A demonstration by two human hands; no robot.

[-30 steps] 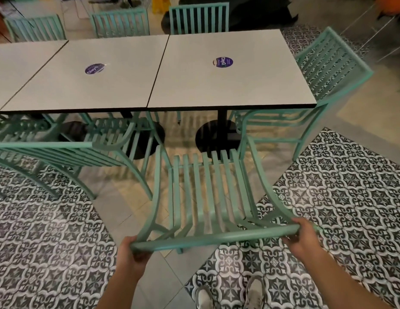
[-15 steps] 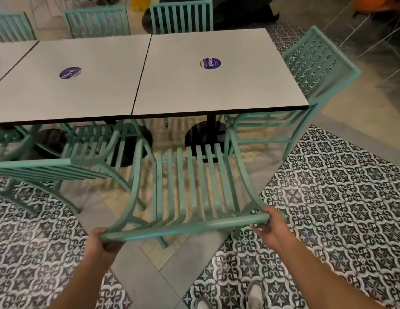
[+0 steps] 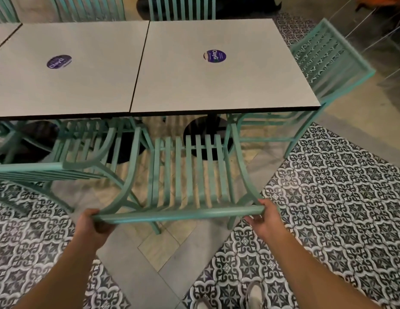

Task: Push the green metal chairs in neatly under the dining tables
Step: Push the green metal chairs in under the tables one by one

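Observation:
A green slatted metal chair (image 3: 190, 175) stands in front of me, facing the right-hand dining table (image 3: 217, 85). My left hand (image 3: 94, 221) grips the left end of its top rail and my right hand (image 3: 265, 217) grips the right end. The front of the seat sits just at the table's near edge, by the black pedestal base (image 3: 205, 134). A second green chair (image 3: 67, 161) stands to the left, its seat partly under the neighbouring table (image 3: 67, 85). A third green chair (image 3: 317, 81) sits angled at the right table's end.
More green chair backs (image 3: 181, 7) line the far side of the tables. Purple round stickers (image 3: 214, 56) mark each tabletop. Patterned black-and-white tiles (image 3: 339, 208) flank a plain strip of floor. My shoes (image 3: 255, 295) show at the bottom edge.
The held chair has slid forward toward the right table, its seat front now at the table edge. Both hands kept their grip on the top rail.

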